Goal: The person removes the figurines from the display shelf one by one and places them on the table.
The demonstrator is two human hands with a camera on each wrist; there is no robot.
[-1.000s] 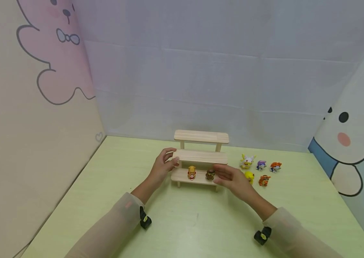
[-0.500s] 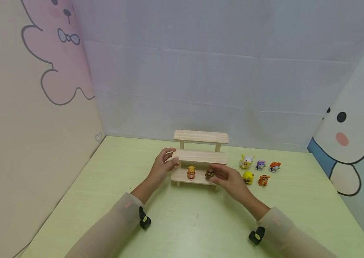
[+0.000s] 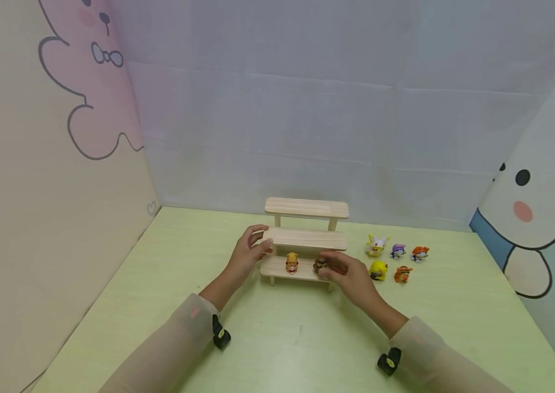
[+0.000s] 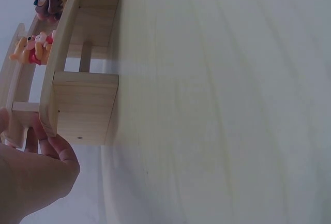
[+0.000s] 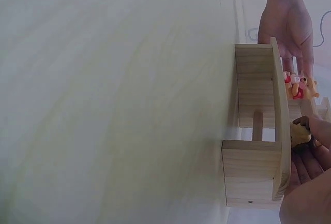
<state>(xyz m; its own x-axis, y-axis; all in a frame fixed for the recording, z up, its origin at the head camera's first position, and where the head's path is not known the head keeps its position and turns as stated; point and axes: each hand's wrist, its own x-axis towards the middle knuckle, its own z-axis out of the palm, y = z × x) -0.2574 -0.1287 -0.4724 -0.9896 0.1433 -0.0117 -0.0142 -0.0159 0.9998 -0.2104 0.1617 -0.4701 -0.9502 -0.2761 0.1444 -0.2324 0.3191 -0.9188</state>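
A small three-tier wooden display shelf (image 3: 304, 238) stands at the back of the table. My left hand (image 3: 249, 252) grips its left end by the middle tier, thumb in front and fingers at the side. On the lowest tier, a yellow bear figurine in red (image 3: 291, 263) stands upright left of the middle. Toward that tier's right end, my right hand (image 3: 351, 275) pinches a brown toy figurine (image 3: 320, 265) between thumb and fingers. In the left wrist view the brown figurine (image 4: 49, 6) is close to the tier, with fingers behind it; the right wrist view shows its beige front (image 5: 299, 134) partly covered.
Several figurines stand on the table right of the shelf: a white-and-yellow one (image 3: 377, 245), a purple-capped one (image 3: 397, 251), an orange-topped one (image 3: 420, 254), a yellow one (image 3: 378, 270) and an orange striped tiger (image 3: 402, 274). Printed cloth walls enclose the table.
My right hand has moved slightly left and its fingers have closed in on the brown figurine, uncovering the yellow figurine behind. The left hand stays on the shelf.
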